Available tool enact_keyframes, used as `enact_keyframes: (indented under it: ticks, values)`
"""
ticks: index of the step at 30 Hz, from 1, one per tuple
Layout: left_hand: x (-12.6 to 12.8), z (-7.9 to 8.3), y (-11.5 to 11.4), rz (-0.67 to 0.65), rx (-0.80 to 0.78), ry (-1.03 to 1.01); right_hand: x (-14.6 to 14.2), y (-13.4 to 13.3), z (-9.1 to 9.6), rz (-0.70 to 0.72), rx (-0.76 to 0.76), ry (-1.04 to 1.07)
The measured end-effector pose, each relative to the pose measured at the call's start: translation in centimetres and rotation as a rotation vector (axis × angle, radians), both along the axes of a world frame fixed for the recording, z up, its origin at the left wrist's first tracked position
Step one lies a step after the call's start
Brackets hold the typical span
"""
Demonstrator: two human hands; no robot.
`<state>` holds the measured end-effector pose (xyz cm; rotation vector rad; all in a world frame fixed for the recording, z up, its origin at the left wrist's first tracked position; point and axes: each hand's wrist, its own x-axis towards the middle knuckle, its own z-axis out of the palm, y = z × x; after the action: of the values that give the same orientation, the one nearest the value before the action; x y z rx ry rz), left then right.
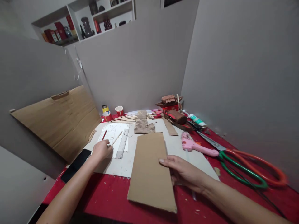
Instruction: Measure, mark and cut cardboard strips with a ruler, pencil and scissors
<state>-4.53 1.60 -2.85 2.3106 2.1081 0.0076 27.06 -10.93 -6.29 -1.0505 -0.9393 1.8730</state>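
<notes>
A long brown cardboard strip (149,169) lies on the red table, partly over a white board (121,165). My right hand (184,172) rests at its right edge, thumb on top and fingers curled under, gripping it. My left hand (101,150) is closed in a pinch on a thin wooden pencil (116,138) over a white drawing sheet (112,132). A metal ruler (122,143) lies beside the pencil, and a red pen (104,134) lies on the sheet.
A large cardboard sheet (58,119) leans at the left. A black phone (76,165) lies at the table's left edge. A pink glue gun (198,147) and big orange-green scissors (243,165) lie at the right. Cups (119,110), sticks and corrugated pieces (143,124) crowd the back.
</notes>
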Motion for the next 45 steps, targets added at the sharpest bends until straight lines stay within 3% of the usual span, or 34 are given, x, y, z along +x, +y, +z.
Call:
enact_keyframes:
  ticks: [6,10,18,25,29,35,39,45]
  values:
    - [1.3,0.2,0.4,0.004,0.001,-0.071,-0.2,0.0,0.3,0.024,0.02,-0.004]
    - [4.0,0.5,1.3,-0.067,0.004,-0.181,-0.4,0.2,0.0,-0.002,0.019,-0.012]
    - [10.5,0.2,8.9,-0.1,-0.064,-0.447,-0.3,0.8,0.5,-0.009,0.043,0.018]
    - [13.6,-0.9,14.3,-0.085,-0.154,-0.554,0.0,1.4,-0.3,0.083,0.025,0.077]
    - [14.5,-1.4,15.8,-0.095,-0.171,-0.563,0.2,1.8,-0.7,0.083,0.013,0.092]
    - [15.1,-1.7,16.2,-0.116,-0.265,-0.661,0.3,1.9,-0.6,0.076,0.001,0.112]
    - [14.6,-1.3,16.5,-0.117,-0.294,-0.779,0.4,1.8,-0.7,0.078,0.003,0.123]
    - [12.4,0.2,16.8,-0.107,-0.173,-0.935,0.7,2.2,-0.7,0.038,-0.03,0.118]
